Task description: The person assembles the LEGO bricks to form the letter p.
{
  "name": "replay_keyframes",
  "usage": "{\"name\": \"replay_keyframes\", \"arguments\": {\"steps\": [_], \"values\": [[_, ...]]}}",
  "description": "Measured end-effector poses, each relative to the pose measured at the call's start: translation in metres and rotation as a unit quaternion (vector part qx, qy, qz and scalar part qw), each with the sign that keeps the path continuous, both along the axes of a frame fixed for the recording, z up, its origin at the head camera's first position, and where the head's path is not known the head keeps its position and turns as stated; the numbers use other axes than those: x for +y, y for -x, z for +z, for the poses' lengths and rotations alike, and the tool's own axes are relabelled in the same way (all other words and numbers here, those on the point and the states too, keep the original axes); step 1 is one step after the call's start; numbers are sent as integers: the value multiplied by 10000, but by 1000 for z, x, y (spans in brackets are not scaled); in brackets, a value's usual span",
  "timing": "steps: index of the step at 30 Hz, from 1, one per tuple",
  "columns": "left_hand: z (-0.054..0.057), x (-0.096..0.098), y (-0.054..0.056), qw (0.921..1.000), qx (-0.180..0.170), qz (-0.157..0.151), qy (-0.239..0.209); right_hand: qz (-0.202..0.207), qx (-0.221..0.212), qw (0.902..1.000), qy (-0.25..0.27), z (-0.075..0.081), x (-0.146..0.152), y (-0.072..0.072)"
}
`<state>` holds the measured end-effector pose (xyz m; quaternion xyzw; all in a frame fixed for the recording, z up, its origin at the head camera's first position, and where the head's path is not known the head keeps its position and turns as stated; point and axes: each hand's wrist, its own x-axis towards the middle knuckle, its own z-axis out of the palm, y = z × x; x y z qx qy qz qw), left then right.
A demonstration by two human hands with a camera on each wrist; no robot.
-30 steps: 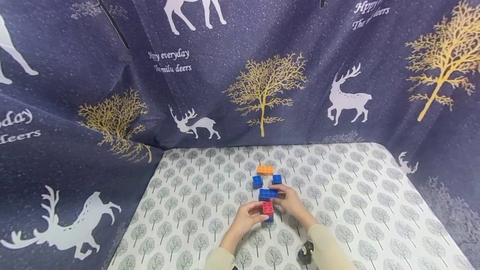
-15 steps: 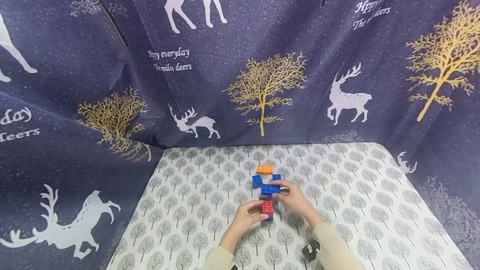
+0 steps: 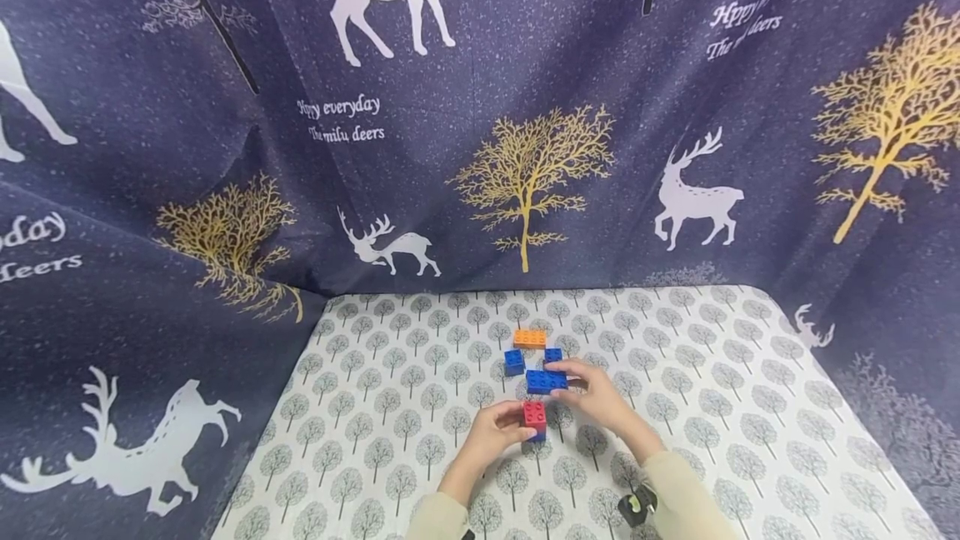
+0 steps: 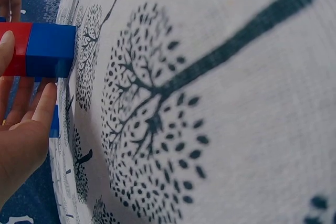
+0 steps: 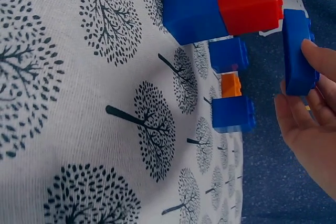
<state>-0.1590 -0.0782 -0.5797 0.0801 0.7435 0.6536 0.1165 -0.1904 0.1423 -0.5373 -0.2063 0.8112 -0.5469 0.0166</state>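
My left hand (image 3: pixel 489 438) grips a two-brick stack, a red toy building brick (image 3: pixel 534 413) on top of a blue brick (image 4: pixel 51 51), upright and close to the cloth. The thumb lies on the red brick in the left wrist view. Between thumb and fingers, my right hand (image 3: pixel 592 394) pinches a longer, thin blue brick (image 3: pixel 545 382). The right wrist view has this long brick (image 5: pixel 296 53) raised beyond the red brick's studs (image 5: pixel 279 3), with a gap between them. Its own studs face away from the cloth.
Past the hands, two small blue bricks stand on the tree-print cloth (image 3: pixel 405 407), a left one (image 3: pixel 513 362) and a right one (image 3: pixel 552 354). An orange brick (image 3: pixel 530 339) lies behind them. A dark blue deer-print curtain (image 3: pixel 480 190) hangs at the table's far edge.
My right hand has lifted the long blue brick off the red-topped stack and shifted it to the right. The left hand stays in place on its stack.
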Motion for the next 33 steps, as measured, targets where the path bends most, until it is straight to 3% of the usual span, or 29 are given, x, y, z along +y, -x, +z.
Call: {"name": "replay_keyframes", "arguments": {"steps": [9,15,18,25,33], "values": [[-3,-1,-1,9999,-7,-69,-106,481,342,9983,24,4,5,-13],[-4,0,1,9998,57,-115,-133,795,272,9963,152,1,8,-15],[-1,0,0,9999,89,-116,-88,912,242,9954,166,-1,9,-15],[17,0,-7,9997,68,-122,-193,1105,185,9936,150,-2,8,-15],[-3,-1,2,9999,-9,-105,-102,1272,302,9914,74,-1,6,-15]]}}
